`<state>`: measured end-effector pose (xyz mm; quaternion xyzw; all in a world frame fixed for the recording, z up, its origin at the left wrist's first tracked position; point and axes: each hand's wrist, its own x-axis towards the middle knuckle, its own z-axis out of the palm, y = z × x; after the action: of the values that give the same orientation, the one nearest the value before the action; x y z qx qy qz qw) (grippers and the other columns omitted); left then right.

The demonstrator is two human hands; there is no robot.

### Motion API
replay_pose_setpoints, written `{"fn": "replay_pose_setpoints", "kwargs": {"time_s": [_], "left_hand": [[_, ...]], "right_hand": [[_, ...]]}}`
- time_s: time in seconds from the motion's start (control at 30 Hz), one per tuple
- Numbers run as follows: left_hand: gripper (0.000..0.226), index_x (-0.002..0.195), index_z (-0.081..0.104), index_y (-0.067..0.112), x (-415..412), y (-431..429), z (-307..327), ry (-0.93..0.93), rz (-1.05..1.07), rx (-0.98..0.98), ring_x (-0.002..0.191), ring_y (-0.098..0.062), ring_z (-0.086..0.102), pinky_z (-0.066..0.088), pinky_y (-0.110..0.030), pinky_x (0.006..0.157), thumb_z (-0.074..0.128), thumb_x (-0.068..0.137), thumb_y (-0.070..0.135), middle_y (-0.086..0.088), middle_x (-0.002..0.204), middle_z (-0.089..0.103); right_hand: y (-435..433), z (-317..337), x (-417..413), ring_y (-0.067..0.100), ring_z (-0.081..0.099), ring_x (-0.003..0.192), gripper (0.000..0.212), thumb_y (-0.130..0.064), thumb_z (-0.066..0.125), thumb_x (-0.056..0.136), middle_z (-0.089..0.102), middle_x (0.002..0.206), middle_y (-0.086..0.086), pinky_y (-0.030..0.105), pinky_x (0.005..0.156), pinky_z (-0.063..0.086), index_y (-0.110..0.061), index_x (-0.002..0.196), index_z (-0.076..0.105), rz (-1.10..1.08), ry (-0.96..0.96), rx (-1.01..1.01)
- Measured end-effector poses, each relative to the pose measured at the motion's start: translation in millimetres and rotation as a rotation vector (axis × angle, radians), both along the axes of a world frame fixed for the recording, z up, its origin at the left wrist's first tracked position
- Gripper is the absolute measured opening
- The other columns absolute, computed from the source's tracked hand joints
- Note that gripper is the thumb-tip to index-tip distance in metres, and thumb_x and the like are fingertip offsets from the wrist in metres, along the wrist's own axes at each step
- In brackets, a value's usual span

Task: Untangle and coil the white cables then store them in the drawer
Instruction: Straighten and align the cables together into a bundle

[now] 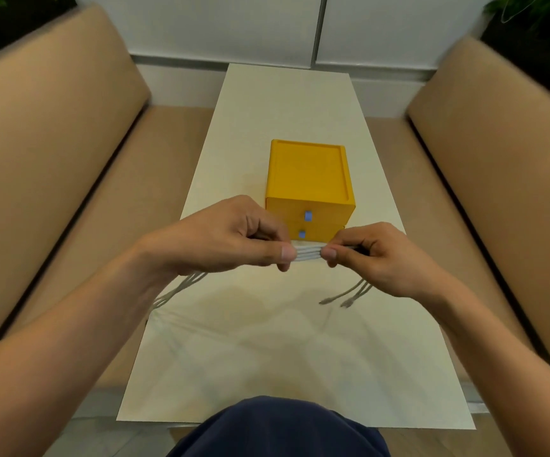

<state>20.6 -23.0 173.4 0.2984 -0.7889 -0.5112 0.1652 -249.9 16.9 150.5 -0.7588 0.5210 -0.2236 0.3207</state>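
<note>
Sat at a long pale table [267,357], between two tan padded benches [52,143]. Saw a yellow drawer unit [306,173] standing mid-table, just beyond the hands, with both drawers apparently closed. Pinched the white cables [308,253] between thumb and curled fingers of the left hand [224,239] and likewise of the right hand [375,255], close together, above the tabletop and in front of the unit. Judged the untangling largely done: laid side by side as a flat, straight band between the two grips, with no knot visible. Noted loose ends [342,298] trailing below the right hand and further strands [181,288] below the left wrist, plug tips near the table. Found no coil formed yet. Left to do, seemingly: coiling, opening a drawer by its small blue handle [307,216], storing.
</note>
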Motion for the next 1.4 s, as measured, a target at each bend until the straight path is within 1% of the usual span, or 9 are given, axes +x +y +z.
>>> {"fn": "replay_pose_setpoints", "kwargs": {"time_s": [0.1,0.23,0.33,0.57,0.73,0.93,1.17,1.3,1.4], "left_hand": [[0.023,0.078,0.074,0.012,1.5,-1.5,-0.3,0.058,0.079,-0.024,0.057,-0.008,0.038,0.03,-0.018,0.056,0.068,0.094,0.027,-0.006,0.06,0.05],[0.022,0.079,0.072,0.028,-1.8,-8.6,-17.1,-0.221,0.179,-0.199,0.053,-0.007,0.038,0.029,-0.022,0.052,0.065,0.099,0.036,0.008,0.058,0.05],[0.024,0.078,0.07,0.033,-6.0,-7.8,-19.8,-0.229,0.188,-0.218,0.053,-0.008,0.039,0.028,-0.021,0.052,0.063,0.1,0.039,0.009,0.056,0.048],[0.023,0.078,0.076,0.019,10.0,-3.7,-19.3,0.111,0.084,0.039,0.056,-0.008,0.035,0.03,-0.015,0.054,0.065,0.094,0.032,0.005,0.057,0.043],[0.034,0.082,0.071,0.01,19.5,-12.8,-27.2,-0.092,0.094,0.074,0.057,-0.014,0.039,0.032,-0.022,0.055,0.058,0.098,0.037,0.001,0.058,0.049],[0.036,0.107,0.07,0.02,-8.0,-10.6,-19.8,-0.262,0.053,0.016,0.091,-0.01,0.074,0.057,-0.035,0.089,0.049,0.102,0.049,0.004,0.098,0.076],[0.027,0.092,0.073,0.014,-23.8,-3.3,-24.9,-0.063,0.154,0.07,0.055,-0.01,0.044,0.037,-0.021,0.054,0.056,0.105,0.03,0.0,0.064,0.06],[0.024,0.086,0.074,0.014,-19.2,-4.5,-19.7,-0.126,0.162,0.008,0.054,-0.012,0.041,0.033,-0.019,0.051,0.062,0.102,0.027,0.002,0.059,0.064],[0.022,0.086,0.075,0.015,-18.4,-3.6,-19.4,-0.186,0.154,0.016,0.047,-0.005,0.04,0.032,-0.016,0.048,0.063,0.101,0.027,0.0,0.064,0.071]], "right_hand": [[2.4,-2.0,-0.5,0.008,0.039,0.048,0.03,-0.041,0.062,0.098,0.047,0.052,-0.01,0.015,0.051,0.028,-0.02,0.08,0.072,-0.022,-0.015,-0.05],[13.8,14.5,7.2,0.008,0.041,0.056,0.03,-0.04,0.064,0.097,0.053,0.061,-0.003,0.026,0.054,0.032,-0.019,0.079,0.073,0.104,-0.176,-0.051],[6.9,12.5,5.9,0.016,0.041,0.059,0.029,-0.039,0.066,0.096,0.054,0.063,0.001,0.032,0.055,0.03,-0.018,0.077,0.072,0.028,-0.318,-0.096],[-6.3,-14.0,12.1,0.007,0.038,0.047,0.029,-0.04,0.062,0.098,0.047,0.051,-0.012,0.019,0.049,0.028,-0.019,0.082,0.074,-0.06,-0.085,-0.029],[-3.0,-2.3,11.0,0.007,0.037,0.049,0.028,-0.032,0.062,0.101,0.043,0.049,-0.014,0.017,0.05,0.026,-0.015,0.08,0.073,-0.042,-0.106,-0.007],[-6.3,4.1,15.6,0.007,0.04,0.05,0.028,-0.031,0.061,0.102,0.046,0.05,-0.016,0.017,0.05,0.027,-0.016,0.081,0.072,-0.034,-0.06,-0.023],[-5.0,-1.0,11.1,0.006,0.042,0.052,0.025,-0.04,0.059,0.101,0.051,0.058,-0.009,0.018,0.052,0.03,-0.022,0.093,0.075,-0.011,-0.039,0.038],[-3.4,-1.0,0.8,0.016,0.075,0.079,0.018,-0.027,0.066,0.098,0.075,0.101,-0.002,0.035,0.071,0.055,-0.018,0.113,0.07,0.047,-0.196,0.328],[-3.4,-1.5,-6.6,0.029,0.076,0.089,0.011,-0.014,0.069,0.096,0.078,0.096,0.008,0.047,0.083,0.057,-0.011,0.106,0.071,0.058,-0.217,0.355]]}}
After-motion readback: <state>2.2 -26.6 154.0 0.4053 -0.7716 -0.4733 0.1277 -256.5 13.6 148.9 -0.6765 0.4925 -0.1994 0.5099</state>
